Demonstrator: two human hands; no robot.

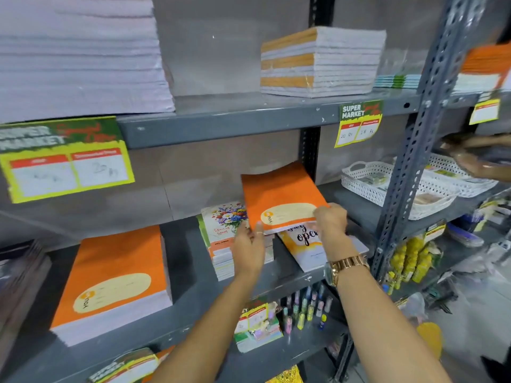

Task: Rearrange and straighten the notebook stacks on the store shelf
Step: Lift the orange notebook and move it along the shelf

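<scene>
On the middle grey shelf both my hands hold a small bundle of orange notebooks, tilted up at the back. My left hand grips its lower left corner; my right hand pinches its lower right edge. Under the bundle lie a floral-cover notebook stack and a white-and-yellow lettered notebook set askew. A thick stack of orange notebooks stands to the left on the same shelf.
The upper shelf carries a tall white paper stack and an orange-striped notebook stack. White baskets sit to the right behind a perforated upright post. Another person's hand reaches in at far right. Pens fill the shelf below.
</scene>
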